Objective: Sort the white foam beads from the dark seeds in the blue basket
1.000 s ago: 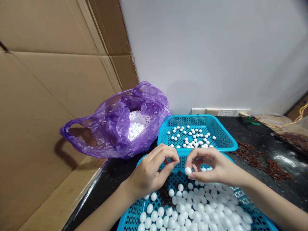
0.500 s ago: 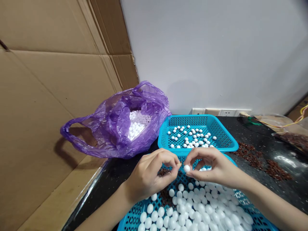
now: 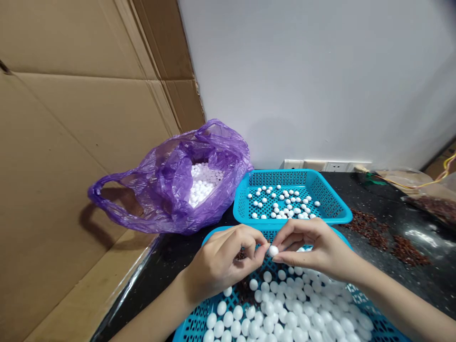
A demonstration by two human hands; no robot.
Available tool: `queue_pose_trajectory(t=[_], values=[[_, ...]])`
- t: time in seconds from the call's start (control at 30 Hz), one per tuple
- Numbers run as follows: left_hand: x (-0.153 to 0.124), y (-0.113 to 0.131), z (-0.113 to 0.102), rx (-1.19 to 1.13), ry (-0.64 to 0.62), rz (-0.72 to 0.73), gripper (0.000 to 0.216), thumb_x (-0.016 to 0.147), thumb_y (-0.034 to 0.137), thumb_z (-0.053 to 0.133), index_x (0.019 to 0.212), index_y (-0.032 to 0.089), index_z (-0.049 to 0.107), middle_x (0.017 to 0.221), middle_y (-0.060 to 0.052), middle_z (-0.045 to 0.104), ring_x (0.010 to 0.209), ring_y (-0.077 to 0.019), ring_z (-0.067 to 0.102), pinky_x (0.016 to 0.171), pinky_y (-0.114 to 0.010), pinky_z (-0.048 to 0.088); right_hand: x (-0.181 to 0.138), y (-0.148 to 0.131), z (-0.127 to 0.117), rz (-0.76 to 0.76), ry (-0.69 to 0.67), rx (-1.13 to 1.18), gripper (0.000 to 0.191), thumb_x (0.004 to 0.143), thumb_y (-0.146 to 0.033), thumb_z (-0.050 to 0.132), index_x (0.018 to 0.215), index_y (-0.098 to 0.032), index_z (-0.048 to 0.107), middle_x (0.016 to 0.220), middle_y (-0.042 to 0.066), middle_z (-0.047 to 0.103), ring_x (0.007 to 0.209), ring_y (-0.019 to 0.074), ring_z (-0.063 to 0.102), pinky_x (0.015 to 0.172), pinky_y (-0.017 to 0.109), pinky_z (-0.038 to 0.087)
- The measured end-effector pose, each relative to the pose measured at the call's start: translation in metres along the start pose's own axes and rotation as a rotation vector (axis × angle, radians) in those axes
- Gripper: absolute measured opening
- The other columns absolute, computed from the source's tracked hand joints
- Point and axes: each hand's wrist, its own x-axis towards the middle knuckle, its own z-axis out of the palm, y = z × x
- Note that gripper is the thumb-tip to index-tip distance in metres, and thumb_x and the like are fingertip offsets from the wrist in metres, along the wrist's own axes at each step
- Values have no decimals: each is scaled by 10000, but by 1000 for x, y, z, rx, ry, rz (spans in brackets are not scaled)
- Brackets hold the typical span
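Note:
My right hand (image 3: 313, 249) pinches a small white ball (image 3: 273, 250) between thumb and fingers, above the near blue basket (image 3: 194, 325). My left hand (image 3: 224, 263) is curled in a pinch with its fingertips touching the same ball; what it holds, if anything, is too small to make out. The near basket holds several white balls (image 3: 295, 313) and some dark brown bits. A second blue basket (image 3: 333, 202) behind it holds several smaller white balls.
A purple plastic bag (image 3: 167, 185) full of white balls lies to the left, against cardboard sheets (image 3: 71, 142). Brown debris (image 3: 388, 237) is scattered on the dark tabletop at right. A clear bag (image 3: 423, 190) and wall sockets (image 3: 335, 166) sit at the back.
My two hands have drawn together; the ball in my right hand has moved left until my left fingertips touch it.

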Motion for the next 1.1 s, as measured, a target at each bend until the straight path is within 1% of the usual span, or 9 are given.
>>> queue_pose_trajectory(t=[0.17,0.37,0.57,0.73,0.93,1.1], values=[[4,4,-2,-32,48,-24,322,761,71,638,675,184,350,723,17,665,624,-59,644,605,-133,503,0,-1,1,-36,35,-19,143,708,-118,724,822,-189,679,773,22,724,687,157,689,655,258,577],[4,5,-4,-60,29,-19,337,771,66,621,645,183,331,735,2,675,604,-67,628,578,-152,511,-1,-3,3,-61,45,-28,176,704,-91,716,838,-200,682,788,12,725,697,154,692,684,255,585],[4,3,-3,-70,17,-1,339,778,65,605,631,182,323,734,-3,664,614,-65,624,579,-152,507,-2,-3,4,-80,38,-54,144,719,-114,716,836,-193,687,791,15,723,688,151,695,678,244,594],[6,5,-3,-68,34,13,357,767,48,613,624,180,314,712,-5,663,594,-66,621,552,-148,494,-2,-5,5,-119,67,-67,111,729,-154,719,834,-173,690,778,21,723,674,144,696,671,230,600],[8,6,-4,-72,17,51,373,755,4,614,621,171,308,699,-30,672,616,-86,627,551,-165,490,-2,-4,5,-136,59,-87,105,736,-148,709,838,-166,693,787,22,724,681,142,697,677,225,602],[7,6,-4,-77,5,51,365,762,5,610,621,166,314,694,-42,675,634,-94,629,562,-173,492,-2,-2,5,-144,59,-105,107,740,-148,707,845,-164,692,786,22,721,676,140,695,678,226,604]])
